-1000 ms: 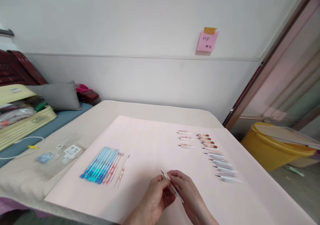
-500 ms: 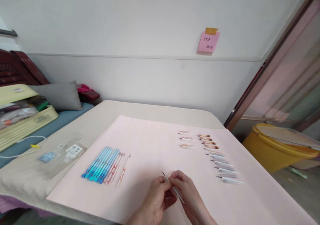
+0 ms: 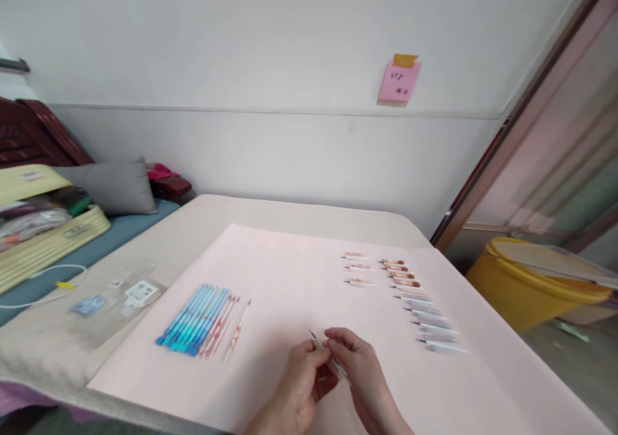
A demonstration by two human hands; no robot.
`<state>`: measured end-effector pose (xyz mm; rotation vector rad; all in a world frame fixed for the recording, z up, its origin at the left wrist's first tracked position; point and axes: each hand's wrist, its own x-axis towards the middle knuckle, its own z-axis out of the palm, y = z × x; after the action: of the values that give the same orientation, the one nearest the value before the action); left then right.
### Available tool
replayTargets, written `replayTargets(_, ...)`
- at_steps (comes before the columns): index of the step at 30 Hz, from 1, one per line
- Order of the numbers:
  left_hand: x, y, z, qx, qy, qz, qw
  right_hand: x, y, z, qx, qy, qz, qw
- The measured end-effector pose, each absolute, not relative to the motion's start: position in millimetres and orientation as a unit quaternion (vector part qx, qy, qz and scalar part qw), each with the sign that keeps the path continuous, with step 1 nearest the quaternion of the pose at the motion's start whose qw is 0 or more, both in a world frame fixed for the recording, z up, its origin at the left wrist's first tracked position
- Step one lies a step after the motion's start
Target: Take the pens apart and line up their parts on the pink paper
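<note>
A slim white pen refill (image 3: 342,372) with a dark pointed tip slants between my hands, tip up and left. My left hand (image 3: 303,374) pinches it near the tip between thumb and fingers. My right hand (image 3: 356,361) is closed against it from the right, its fingertips meeting the left ones. Left of the hands lies a row of blue pens (image 3: 196,316), then several red-and-white patterned pens (image 3: 219,325) and one separate patterned pen (image 3: 237,332). To the right, several white refills with dark tips (image 3: 434,322) lie beside clear and brown-patterned pieces (image 3: 400,275); further back are three more small groups (image 3: 360,268).
The pens lie on a pale pink sheet (image 3: 290,274) over a beige-covered table (image 3: 299,213). Clear plastic packaging (image 3: 123,296) lies at the left, beside a white cable (image 3: 43,298). A yellow bin (image 3: 506,300) stands right of the table, and a pink note (image 3: 400,81) hangs on the wall.
The refill has shifted slightly within my fingers, and its lower end now sits closer to my right hand. The whole view has moved a little; the pens on the sheet stay put.
</note>
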<state>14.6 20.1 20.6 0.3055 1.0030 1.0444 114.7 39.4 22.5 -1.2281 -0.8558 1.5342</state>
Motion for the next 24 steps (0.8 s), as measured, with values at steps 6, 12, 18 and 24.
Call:
replayTargets(6,11.5,22.4,21.1,0.127,0.441,0.5,0.734,116.4,39.3,28.1,-0.51,-0.422,0.588,0.465)
replayTargets(12,2.6,31.3,24.1,0.114,0.423,0.55,0.711,122.2,39.9,33.3,-0.504,-0.416,0.598,0.463)
replayTargets(18,-3.3,35.4,26.6,0.114,0.424,0.605,0.664,119.8,38.1,25.8,-0.505,-0.357,0.638,0.459)
replayTargets(24,-0.3,30.0,24.9,0.167,0.463,0.601,0.63,103.0,32.7,18.0,-0.481,-0.265,0.675,0.492)
